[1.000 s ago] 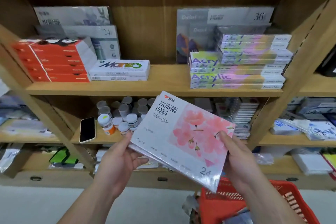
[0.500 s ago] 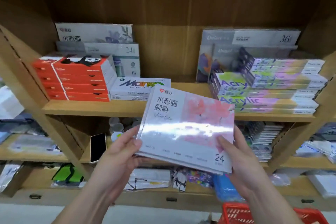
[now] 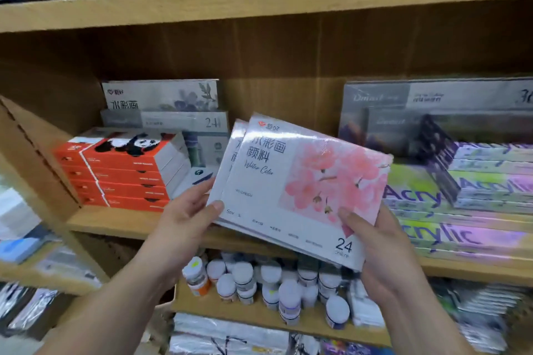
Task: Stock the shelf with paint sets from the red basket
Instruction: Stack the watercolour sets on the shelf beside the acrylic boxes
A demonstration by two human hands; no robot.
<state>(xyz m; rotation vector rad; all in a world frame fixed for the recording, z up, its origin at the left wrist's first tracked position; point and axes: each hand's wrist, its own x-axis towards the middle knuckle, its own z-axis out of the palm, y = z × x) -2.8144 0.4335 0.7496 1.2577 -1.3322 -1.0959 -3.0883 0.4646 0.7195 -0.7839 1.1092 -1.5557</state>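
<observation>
- I am facing a wooden shelf [image 3: 121, 223] with several boards. The middle board is showing a bare stretch at its centre, against the back panel.
- A stack of boxes printed "Acrylic" [image 3: 461, 210] is lying flat on the right of that board, with large grey boxes [image 3: 432, 101] standing behind it.
- A pile of orange boxes with a panda on top [image 3: 127, 170] is sitting on the left of the same board. Grey watercolour boxes [image 3: 161, 98] are leaning up behind them, one marked "24".
- I am holding the paint sets [image 3: 288, 181], at least two flat white packs fanned a little apart, in the air in front of the bare centre stretch. They are tilting, the left end higher. The top one is showing pink blossoms and a "24" in its lower right corner.
- My left hand [image 3: 184, 222] is gripping the packs at the lower left corner, thumb on the front and fingers behind.
- My right hand [image 3: 386, 262] is gripping the lower right end, thumb pressing on the front face.
- Small paint jars [image 3: 243, 274] with white lids are crowding the board below my hands.
</observation>
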